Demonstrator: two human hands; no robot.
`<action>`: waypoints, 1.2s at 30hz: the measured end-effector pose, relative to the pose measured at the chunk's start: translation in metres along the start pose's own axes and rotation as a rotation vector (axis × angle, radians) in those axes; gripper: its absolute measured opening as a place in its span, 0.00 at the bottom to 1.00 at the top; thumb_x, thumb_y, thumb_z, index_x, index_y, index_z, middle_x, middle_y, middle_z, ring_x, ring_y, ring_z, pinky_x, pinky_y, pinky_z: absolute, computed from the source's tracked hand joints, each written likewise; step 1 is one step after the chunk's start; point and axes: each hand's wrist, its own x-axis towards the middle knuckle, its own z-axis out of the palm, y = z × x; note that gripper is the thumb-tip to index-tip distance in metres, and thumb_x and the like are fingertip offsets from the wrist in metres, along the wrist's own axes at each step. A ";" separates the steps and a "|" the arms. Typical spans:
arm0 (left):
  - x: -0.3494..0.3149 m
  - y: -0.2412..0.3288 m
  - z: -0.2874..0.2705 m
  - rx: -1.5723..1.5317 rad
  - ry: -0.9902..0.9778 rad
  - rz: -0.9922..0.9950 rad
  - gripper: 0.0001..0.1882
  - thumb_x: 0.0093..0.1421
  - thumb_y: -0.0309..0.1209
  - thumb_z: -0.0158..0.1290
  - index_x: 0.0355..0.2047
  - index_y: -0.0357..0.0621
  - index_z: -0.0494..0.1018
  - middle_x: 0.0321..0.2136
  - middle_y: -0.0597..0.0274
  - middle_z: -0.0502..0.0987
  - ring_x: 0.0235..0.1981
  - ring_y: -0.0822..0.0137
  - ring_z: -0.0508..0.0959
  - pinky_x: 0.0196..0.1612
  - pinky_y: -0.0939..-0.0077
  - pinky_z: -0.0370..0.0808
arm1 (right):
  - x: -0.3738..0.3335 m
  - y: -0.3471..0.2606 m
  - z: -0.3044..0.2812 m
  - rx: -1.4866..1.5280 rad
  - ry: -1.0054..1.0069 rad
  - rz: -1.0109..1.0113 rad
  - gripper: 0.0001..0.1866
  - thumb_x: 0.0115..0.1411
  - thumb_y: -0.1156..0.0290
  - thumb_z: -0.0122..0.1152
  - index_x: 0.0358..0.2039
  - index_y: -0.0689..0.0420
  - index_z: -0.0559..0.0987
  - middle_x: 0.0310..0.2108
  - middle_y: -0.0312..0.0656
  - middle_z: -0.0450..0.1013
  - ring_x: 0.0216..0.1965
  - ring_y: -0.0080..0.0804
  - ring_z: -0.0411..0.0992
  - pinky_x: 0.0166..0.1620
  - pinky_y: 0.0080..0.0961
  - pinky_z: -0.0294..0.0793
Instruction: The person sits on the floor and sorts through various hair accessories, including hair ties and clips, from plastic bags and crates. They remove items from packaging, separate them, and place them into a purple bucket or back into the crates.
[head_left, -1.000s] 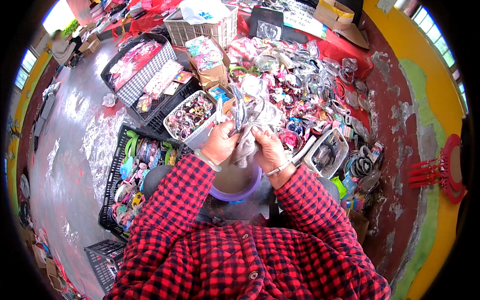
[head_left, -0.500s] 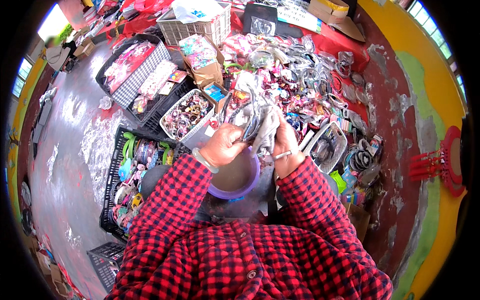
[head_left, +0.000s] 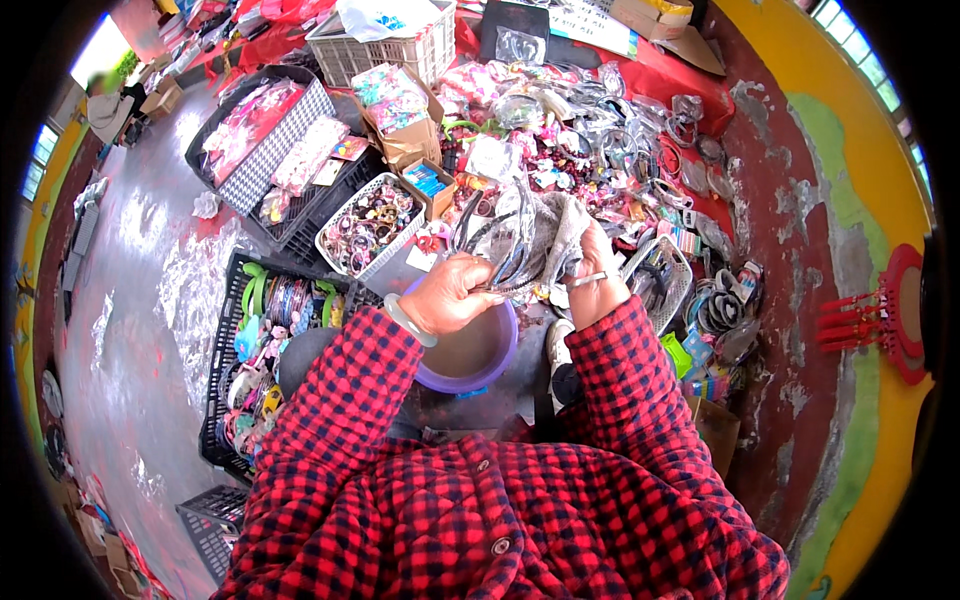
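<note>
My left hand (head_left: 452, 296) is closed around the lower ends of several dark, thin, curved bands that look like headbands (head_left: 513, 248). In my right hand (head_left: 598, 278) a damp-looking grey cloth (head_left: 562, 232) is bunched up, lying against the far side of the bands. Both hands are held above the far edge of a purple basin (head_left: 458, 386) of murky water. Fingers and cloth hide parts of the bands.
A wide pile of bagged hair accessories (head_left: 590, 140) spreads beyond the hands. Left stand a white basket of hair ties (head_left: 372, 225) and a black crate of headbands (head_left: 215, 400). A white basket (head_left: 676, 300) stands right. My shoe (head_left: 562, 365) is beside the basin.
My right hand has moved right and slightly nearer, spreading the grey cloth wider. The left hand keeps hold of the bands, which now fan out more visibly.
</note>
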 end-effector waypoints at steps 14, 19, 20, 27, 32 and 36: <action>0.003 0.001 0.013 -0.301 0.497 -0.260 0.08 0.52 0.20 0.52 0.35 0.37 0.72 0.28 0.60 0.76 0.30 0.74 0.74 0.36 0.78 0.71 | -0.038 0.068 0.033 -0.381 -0.066 0.010 0.10 0.58 0.70 0.51 0.40 0.58 0.70 0.33 0.37 0.71 0.35 0.27 0.70 0.41 0.25 0.70; 0.002 0.005 0.011 -0.635 0.522 -0.384 0.11 0.54 0.18 0.49 0.39 0.37 0.72 0.33 0.66 0.75 0.34 0.77 0.73 0.38 0.81 0.71 | -0.036 0.084 0.029 -0.387 -0.041 -0.093 0.11 0.57 0.70 0.54 0.40 0.58 0.71 0.33 0.38 0.72 0.35 0.29 0.71 0.42 0.28 0.71; 0.002 0.006 0.008 -0.615 0.539 -0.401 0.11 0.55 0.18 0.49 0.39 0.36 0.72 0.33 0.66 0.75 0.34 0.77 0.72 0.38 0.82 0.71 | -0.035 0.077 0.034 -0.401 -0.004 -0.110 0.12 0.57 0.70 0.54 0.41 0.58 0.71 0.34 0.38 0.72 0.35 0.29 0.71 0.42 0.28 0.71; 0.005 0.003 -0.030 -1.054 0.827 -0.511 0.21 0.54 0.24 0.51 0.50 0.36 0.65 0.25 0.66 0.72 0.24 0.76 0.71 0.30 0.82 0.68 | -0.030 0.027 0.035 -0.535 -0.049 -0.357 0.11 0.58 0.73 0.51 0.41 0.61 0.72 0.34 0.37 0.72 0.33 0.25 0.71 0.38 0.22 0.71; -0.005 -0.008 -0.025 -1.516 0.633 -0.374 0.28 0.52 0.27 0.54 0.53 0.34 0.60 0.20 0.69 0.68 0.23 0.75 0.69 0.29 0.78 0.66 | -0.035 0.042 0.040 -1.461 -0.190 -0.594 0.09 0.56 0.71 0.54 0.38 0.58 0.74 0.29 0.38 0.73 0.31 0.25 0.71 0.34 0.23 0.70; -0.004 -0.008 -0.018 -1.432 0.543 -0.682 0.19 0.51 0.31 0.56 0.44 0.41 0.68 0.28 0.65 0.74 0.30 0.71 0.71 0.35 0.76 0.67 | -0.043 0.056 0.052 -1.889 -0.324 -0.751 0.08 0.50 0.69 0.56 0.31 0.57 0.72 0.25 0.50 0.70 0.30 0.52 0.69 0.33 0.43 0.66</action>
